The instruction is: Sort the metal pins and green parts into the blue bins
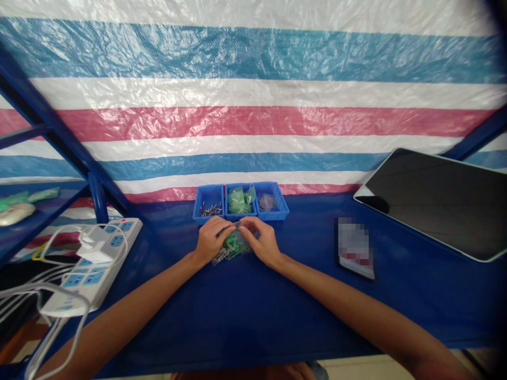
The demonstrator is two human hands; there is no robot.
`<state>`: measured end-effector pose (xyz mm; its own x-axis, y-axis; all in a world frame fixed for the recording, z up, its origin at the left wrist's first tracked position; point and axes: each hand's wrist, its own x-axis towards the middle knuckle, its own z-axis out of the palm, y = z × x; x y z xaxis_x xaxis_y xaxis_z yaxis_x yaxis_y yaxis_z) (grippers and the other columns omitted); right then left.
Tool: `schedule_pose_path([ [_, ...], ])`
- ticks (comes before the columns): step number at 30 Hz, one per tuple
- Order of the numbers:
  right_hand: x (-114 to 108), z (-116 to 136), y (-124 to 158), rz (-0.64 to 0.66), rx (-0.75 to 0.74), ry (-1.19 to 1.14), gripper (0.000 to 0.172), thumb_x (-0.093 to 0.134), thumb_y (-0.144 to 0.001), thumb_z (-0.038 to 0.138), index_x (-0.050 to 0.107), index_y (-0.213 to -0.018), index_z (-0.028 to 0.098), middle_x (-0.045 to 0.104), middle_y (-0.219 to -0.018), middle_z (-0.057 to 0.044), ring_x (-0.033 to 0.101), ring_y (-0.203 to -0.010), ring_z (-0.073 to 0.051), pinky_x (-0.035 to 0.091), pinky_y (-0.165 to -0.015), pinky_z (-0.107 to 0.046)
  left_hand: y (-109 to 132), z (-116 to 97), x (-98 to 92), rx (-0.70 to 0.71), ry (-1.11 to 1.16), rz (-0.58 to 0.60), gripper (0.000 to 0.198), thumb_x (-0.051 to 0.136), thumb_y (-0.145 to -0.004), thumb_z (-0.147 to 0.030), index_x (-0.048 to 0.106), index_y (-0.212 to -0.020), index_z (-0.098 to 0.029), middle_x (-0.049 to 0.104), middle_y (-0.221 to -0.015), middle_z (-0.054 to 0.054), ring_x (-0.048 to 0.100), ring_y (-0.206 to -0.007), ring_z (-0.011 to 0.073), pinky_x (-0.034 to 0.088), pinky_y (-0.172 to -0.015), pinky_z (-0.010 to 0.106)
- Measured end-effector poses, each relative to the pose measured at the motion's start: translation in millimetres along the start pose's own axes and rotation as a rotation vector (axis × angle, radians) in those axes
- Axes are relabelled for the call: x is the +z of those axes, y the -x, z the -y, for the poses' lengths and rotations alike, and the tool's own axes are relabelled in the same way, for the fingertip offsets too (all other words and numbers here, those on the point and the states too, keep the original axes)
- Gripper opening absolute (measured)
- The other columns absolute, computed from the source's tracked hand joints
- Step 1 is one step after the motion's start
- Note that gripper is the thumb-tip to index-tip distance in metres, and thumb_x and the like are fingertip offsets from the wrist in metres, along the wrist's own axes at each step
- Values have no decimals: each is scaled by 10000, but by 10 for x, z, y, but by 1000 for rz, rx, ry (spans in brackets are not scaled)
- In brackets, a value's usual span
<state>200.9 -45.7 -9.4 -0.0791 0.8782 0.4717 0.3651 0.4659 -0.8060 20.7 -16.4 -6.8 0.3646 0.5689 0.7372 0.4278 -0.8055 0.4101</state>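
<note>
Both hands meet over the blue table, just in front of the bins. Between them is a clear plastic bag (234,245) with green pieces and small metal parts in it. My left hand (212,237) is closed on the bag's upper left edge, fingers curled. My right hand (263,240) pinches the upper right edge with thumb and fingers. Right behind the hands stand three blue bins: the left bin (195,206) holds thin metal pieces, the middle bin (241,216) green packets (239,200), the right bin (280,215) small clear bags (268,201).
A white power strip (106,269) with a plugged-in charger (95,245) and loose cables lies at left, near a blue metal frame (97,198). A phone (355,248) and a large dark-screened panel (435,203) lie on the table (253,311) at right. Striped sheeting (253,121) hangs behind.
</note>
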Motion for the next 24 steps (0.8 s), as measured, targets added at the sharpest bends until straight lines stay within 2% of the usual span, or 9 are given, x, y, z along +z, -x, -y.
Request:
schedule_pose_path([
  [5, -8, -25, -5, 35, -68, 60, 247, 460, -913, 350, 617, -848, 171, 658, -821, -37, 593, -716, -134, 475, -696, -234, 6, -17, -9, -9, 1, -6, 107, 556, -875, -224, 643, -866, -165, 663, -785, 34, 598, -748, 136, 480, -735, 279],
  [9, -14, -24, 2, 34, -81, 52, 252, 455, -916, 349, 619, -856, 168, 657, -825, -36, 590, -720, -135, 469, -704, -235, 21, -25, 7, -56, -32, 0, 213, 547, -882, -234, 605, -1076, -170, 675, -892, 46, 619, -778, 130, 496, -762, 267],
  [12, -4, -27, 9, 8, -60, 21, 239, 463, -910, 352, 616, -916, 169, 662, -849, -37, 598, -726, -138, 474, -703, -239, 32, -20, 27, -83, -36, -32, 290, 556, -877, -252, 563, -1153, -164, 680, -877, 40, 630, -754, 121, 508, -755, 250],
  [17, 16, -45, 24, -14, -12, -9, 341, 469, -903, 329, 498, -1209, 182, 654, -809, -12, 607, -692, -134, 493, -694, -245, 46, -19, 28, -83, -41, -65, 181, 562, -868, -270, 608, -1000, -156, 673, -902, 52, 626, -730, 121, 509, -720, 242],
  [20, 5, -48, 26, -12, -47, 16, 318, 435, -919, 322, 551, -1184, 191, 652, -858, -28, 605, -725, -137, 490, -732, -256, 39, -48, -4, -80, -20, -32, 141, 518, -887, -237, 620, -948, -160, 666, -851, 46, 616, -734, 127, 497, -730, 255],
  [24, -29, -54, 27, 24, -51, 63, 344, 358, -944, 286, 606, -1166, 198, 647, -826, -34, 598, -717, -142, 483, -759, -271, 15, -87, -42, -36, 34, 7, 207, 441, -911, -186, 633, -987, -169, 672, -900, 63, 623, -846, 156, 485, -804, 298],
])
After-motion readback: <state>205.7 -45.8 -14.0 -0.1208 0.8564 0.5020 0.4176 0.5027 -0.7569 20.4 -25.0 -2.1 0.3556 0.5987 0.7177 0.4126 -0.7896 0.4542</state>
